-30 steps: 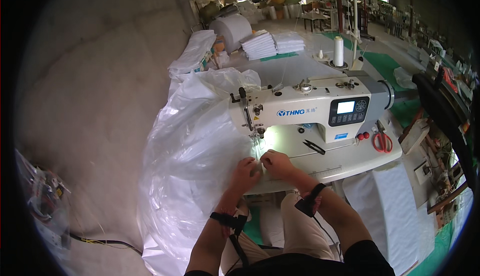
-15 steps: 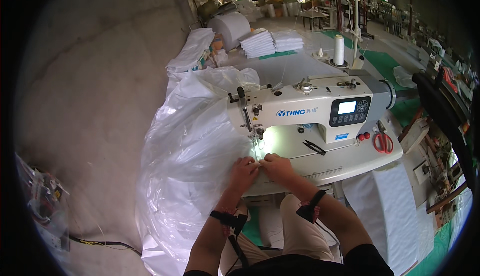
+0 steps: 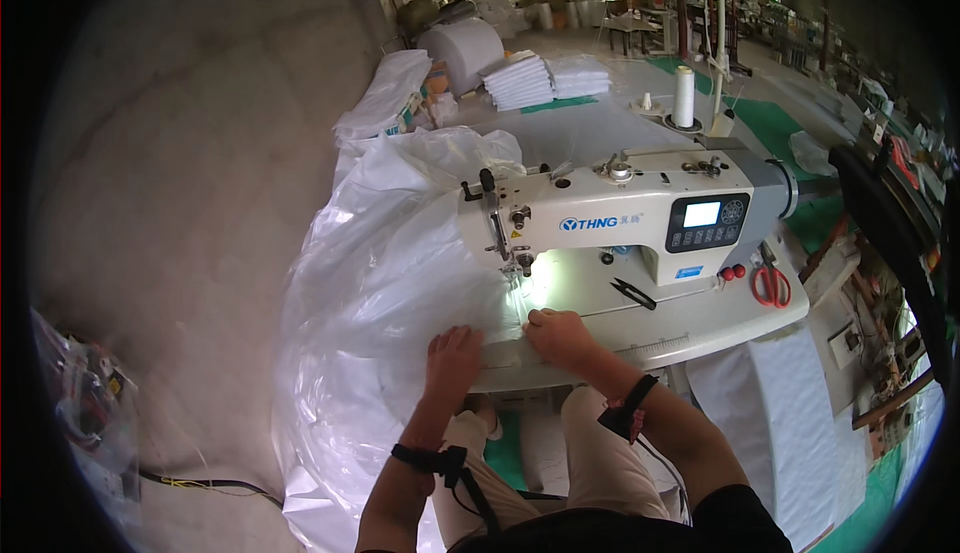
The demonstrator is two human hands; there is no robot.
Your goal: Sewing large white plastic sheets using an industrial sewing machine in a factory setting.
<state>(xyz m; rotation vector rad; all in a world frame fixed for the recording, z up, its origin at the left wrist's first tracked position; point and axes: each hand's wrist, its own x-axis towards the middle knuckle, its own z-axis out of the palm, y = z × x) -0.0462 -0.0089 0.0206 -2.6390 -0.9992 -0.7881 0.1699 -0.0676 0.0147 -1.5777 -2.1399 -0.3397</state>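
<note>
A white sewing machine (image 3: 640,218) stands on a pale table (image 3: 700,323). A big clear plastic bag (image 3: 390,283) spills off the table's left side to the floor. My left hand (image 3: 453,361) lies flat on the bag's edge near the table's front. My right hand (image 3: 560,338) presses the same edge down just in front of the lit needle (image 3: 520,268). Both wrists wear dark straps.
Red-handled scissors (image 3: 770,285) and black thread snips (image 3: 633,294) lie on the table's right part. A white thread cone (image 3: 684,98) stands behind the machine. Stacks of folded white material (image 3: 545,81) and a large white roll (image 3: 465,53) lie beyond. Concrete floor spreads left.
Both hands have slid slightly back from the needle along the bag's edge; the bag has shifted a little with them.
</note>
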